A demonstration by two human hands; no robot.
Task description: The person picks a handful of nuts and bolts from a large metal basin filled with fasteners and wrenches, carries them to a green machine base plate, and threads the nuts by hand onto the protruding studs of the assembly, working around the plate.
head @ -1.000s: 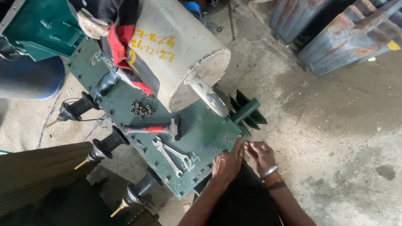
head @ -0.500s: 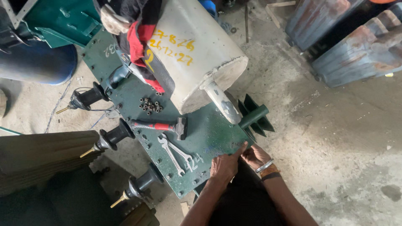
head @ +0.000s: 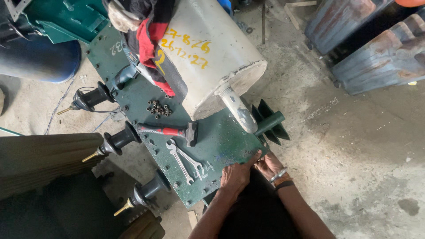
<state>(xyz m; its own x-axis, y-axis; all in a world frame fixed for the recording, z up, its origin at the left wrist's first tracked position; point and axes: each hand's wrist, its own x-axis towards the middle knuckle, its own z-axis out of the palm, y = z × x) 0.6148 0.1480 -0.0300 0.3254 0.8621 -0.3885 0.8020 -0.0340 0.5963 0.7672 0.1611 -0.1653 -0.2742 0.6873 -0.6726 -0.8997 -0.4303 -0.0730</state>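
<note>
Both bare forearms are extended upward from the bottom centre of the frame. The left hand (head: 234,176) is laid palm-down with fingers curled. The right hand (head: 267,164), banded at the wrist, is seen just beside it, fingers bent.

Green steel cover plate (head: 221,137) lying flat, tilted diagonally, bolt holes along edges, near edge gripped

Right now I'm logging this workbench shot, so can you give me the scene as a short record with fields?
Left hand: gripping the near edge of the green metal cover plate
Right hand: at the plate's corner, fingers on its edge
On plate: red-handled hammer, two spanners, pile of small nuts
Beside: white cylindrical tank, three dark bushings
</note>
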